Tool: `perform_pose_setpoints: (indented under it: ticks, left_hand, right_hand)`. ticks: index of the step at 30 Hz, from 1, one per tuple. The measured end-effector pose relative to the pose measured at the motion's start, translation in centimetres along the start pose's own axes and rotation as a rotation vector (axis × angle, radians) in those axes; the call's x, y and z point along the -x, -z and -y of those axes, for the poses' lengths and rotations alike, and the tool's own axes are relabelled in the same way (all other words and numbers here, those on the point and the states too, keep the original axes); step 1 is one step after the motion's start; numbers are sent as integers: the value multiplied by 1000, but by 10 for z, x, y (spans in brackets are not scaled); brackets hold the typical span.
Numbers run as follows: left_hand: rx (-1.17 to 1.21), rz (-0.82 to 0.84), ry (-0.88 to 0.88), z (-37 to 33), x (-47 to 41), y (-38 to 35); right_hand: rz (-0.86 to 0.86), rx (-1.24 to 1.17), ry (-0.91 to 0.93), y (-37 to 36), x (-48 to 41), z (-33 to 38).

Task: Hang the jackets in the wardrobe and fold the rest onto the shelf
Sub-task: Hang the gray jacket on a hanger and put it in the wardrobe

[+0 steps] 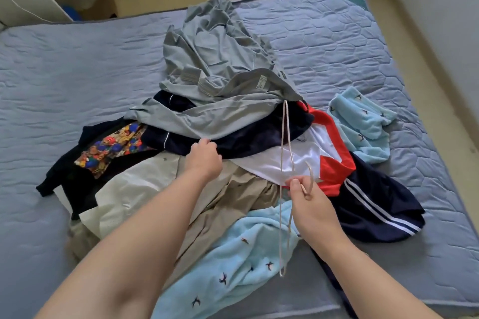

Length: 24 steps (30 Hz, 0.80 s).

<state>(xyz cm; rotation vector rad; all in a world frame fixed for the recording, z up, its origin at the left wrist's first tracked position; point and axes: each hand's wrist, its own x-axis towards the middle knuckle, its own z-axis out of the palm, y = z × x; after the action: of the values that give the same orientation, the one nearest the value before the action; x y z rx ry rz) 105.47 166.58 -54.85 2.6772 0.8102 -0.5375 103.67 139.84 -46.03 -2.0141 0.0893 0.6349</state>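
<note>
Grey jacket (215, 59) spread atop clothes pile, mid-mattress, beyond hands. Beige hanger (283, 137): far tip tucked under jacket's right edge, near tip over light-blue fleece (233, 254). Right hand (311, 204) pinches hanger at hook base. Left hand (204, 158) curled, gripping jacket's near hem. Navy striped garment (375, 210) right, patterned dark top (111, 147) left, quilted blue mattress (77, 59) beneath.

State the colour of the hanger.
Beige: the hanger, held by the right hand; head view.

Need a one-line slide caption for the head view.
Right hand holds a beige hanger tucked into a grey garment the left hand grips, atop a clothes pile on a mattress.
</note>
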Motion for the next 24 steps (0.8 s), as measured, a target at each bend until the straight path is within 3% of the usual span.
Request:
perform_pose_setpoints:
  ticks: [3,7,10,12,14,16,18,20,24]
  left_hand:
    - [-176,13,-8,10,-43,-14]
    - [-382,147,-7,28,-85,-35]
    - [-421,204,34,44,-108,-52]
    - [-397,153,38,50,-112,-57]
    - [-352,-19,-23,54,-102,-57]
    - [-177,-236,-149,54,-85,-51]
    - [148,-308,-205,51,-57,-41]
    - [382,-266,-184,43,-20,-30]
    - [829,-103,32,11,69,5]
  right_hand:
    - [-15,-17,11,-24,-29,-9]
    - [-10,-67,20,-49,-59,-21]
    - [-18,-78,27,-63,-71,-32]
    - [-10,-80,16,-68,-72,-37]
    - [-11,-75,-2,-69,-69,-41]
    - [-22,-86,-15,-67,-66,-37]
    - [-52,-94,-21,-63,-63,-31]
    - [-91,-123,-43,-57,-55,-22]
    - [-175,-118,-126,-39,-29,0]
